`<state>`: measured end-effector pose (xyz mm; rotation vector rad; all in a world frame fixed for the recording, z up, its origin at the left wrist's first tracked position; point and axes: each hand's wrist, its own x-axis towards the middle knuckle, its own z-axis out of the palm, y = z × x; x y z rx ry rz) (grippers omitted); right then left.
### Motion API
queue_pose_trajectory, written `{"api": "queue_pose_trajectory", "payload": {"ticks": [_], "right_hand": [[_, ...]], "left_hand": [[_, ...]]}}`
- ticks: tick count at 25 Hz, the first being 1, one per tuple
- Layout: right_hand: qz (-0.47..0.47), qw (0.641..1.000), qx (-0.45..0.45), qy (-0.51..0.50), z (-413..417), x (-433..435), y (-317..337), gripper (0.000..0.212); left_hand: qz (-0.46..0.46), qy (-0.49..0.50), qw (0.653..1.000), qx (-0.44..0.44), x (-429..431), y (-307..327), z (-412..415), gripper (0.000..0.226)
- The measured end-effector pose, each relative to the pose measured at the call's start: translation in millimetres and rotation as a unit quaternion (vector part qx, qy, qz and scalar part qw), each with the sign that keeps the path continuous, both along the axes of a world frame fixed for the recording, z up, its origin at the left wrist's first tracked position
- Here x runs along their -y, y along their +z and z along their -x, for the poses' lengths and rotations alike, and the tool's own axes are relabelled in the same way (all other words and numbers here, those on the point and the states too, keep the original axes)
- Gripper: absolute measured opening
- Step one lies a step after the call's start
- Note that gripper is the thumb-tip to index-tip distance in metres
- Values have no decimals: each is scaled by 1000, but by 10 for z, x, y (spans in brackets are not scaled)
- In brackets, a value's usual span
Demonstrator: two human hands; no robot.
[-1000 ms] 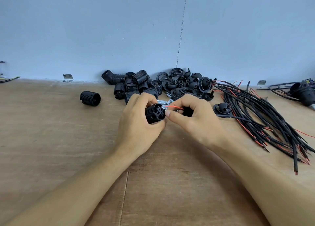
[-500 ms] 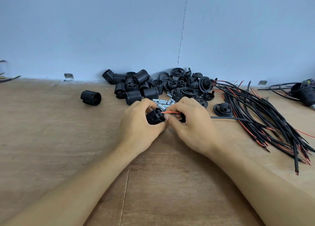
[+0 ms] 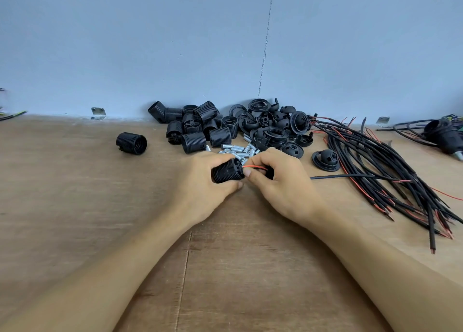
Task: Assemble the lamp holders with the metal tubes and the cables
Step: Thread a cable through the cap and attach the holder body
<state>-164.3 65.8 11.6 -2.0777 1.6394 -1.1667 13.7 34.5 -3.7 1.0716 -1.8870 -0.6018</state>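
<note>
My left hand [image 3: 200, 188] grips a black ribbed lamp holder body [image 3: 227, 173] lying sideways over the wooden table [image 3: 75, 206]. My right hand [image 3: 280, 183] pinches a thin red wire [image 3: 254, 167] right at the holder's end; a black part sits inside its curled fingers, mostly hidden. The black cable [image 3: 335, 176] trails from that hand to the right. Small threaded metal tubes [image 3: 238, 149] lie in a heap just behind both hands.
Piles of ribbed holder bodies [image 3: 198, 128] and dome caps [image 3: 275, 128] sit against the blue wall. One loose body [image 3: 131, 143] lies left, one cap [image 3: 325, 160] right. A cable bundle [image 3: 390, 171] spreads far right, an assembled holder [image 3: 446, 136] beyond it.
Both hands have dropped closer to the table. The holder has turned so its ribbed side faces me, and the red wire now meets its end.
</note>
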Motion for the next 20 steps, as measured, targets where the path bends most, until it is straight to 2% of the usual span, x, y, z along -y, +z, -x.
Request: {"api": "queue_pose_trajectory", "payload": {"ticks": [9,16,20], "right_hand": [[-20,997,74,-14,-26,-43,47,6],[-30,997,67,-4,17,-39,66,6],[-33,998,61,1,8,-29,46,7]], "left_hand": [[-15,0,1000,-11,42,-15,4,39],[-8,4,1000,-7,22,-5,-3,44],[-4,3,1000,-8,43,-26,3,40]]}}
